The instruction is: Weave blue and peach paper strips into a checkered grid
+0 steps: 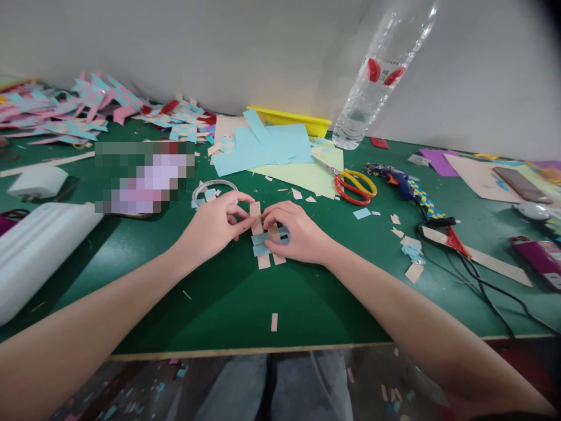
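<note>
Between my hands, over the green tabletop, is a small piece of woven paper strips, peach strips running lengthwise and light blue ones crossing them. My left hand has its thumb and fingertips closed at the upper end of the left peach strip. My right hand is curled over the right side of the weave, its thumb and forefinger pinching the strips and hiding part of them. Just behind my left hand lies a white ring like a tape roll. A single short peach strip lies near the table's front edge.
Scissors with red and yellow handles lie behind my right hand, near blue paper sheets, a yellow tray and a tilted plastic bottle. Folded strips pile up back left. Black cables and scraps lie right.
</note>
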`<state>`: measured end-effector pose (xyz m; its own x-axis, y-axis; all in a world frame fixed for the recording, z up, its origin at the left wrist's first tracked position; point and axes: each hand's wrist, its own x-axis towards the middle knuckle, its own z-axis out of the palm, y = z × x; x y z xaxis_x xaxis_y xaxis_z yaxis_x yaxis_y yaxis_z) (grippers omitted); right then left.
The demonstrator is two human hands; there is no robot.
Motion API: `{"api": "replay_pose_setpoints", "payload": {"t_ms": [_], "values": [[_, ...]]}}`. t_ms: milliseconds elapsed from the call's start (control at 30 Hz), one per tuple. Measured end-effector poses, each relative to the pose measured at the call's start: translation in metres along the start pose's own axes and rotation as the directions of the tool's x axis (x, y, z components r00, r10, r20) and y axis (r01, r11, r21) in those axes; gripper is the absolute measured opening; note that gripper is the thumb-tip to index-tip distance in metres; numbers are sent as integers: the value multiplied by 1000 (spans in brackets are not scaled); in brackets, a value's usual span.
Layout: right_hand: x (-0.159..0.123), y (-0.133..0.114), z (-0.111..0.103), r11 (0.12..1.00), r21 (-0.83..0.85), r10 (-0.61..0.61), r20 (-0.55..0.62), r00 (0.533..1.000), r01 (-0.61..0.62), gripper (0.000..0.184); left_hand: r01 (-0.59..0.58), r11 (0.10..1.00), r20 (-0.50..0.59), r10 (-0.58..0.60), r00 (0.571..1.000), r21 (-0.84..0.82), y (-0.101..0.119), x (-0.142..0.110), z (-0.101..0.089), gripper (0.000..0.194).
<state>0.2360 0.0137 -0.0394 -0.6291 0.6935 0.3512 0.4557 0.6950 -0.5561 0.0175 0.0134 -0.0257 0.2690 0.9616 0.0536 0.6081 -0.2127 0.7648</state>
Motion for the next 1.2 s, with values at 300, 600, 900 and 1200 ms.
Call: {"api": "replay_pose_setpoints", "payload": {"t_ms": [300, 600, 900, 1200], "values": [[0, -1, -1, 1000, 0, 7, 11, 1000, -7, 15, -28, 999, -13, 29, 999, 19, -1, 0, -1, 36], [0, -1, 0, 1000, -14, -14, 1, 1000, 14, 14, 12, 999, 15, -13, 1000, 52, 6, -5, -5, 52], [-1, 0, -1, 1000, -11, -15, 2, 1000, 15, 14, 44, 999, 43, -44, 998, -12, 2, -3, -5, 52], [-1, 1, 0, 999, -24, -25, 5, 1000, 25, 11, 56, 997, 28, -55, 998, -44, -2, -1, -4, 46]]}}
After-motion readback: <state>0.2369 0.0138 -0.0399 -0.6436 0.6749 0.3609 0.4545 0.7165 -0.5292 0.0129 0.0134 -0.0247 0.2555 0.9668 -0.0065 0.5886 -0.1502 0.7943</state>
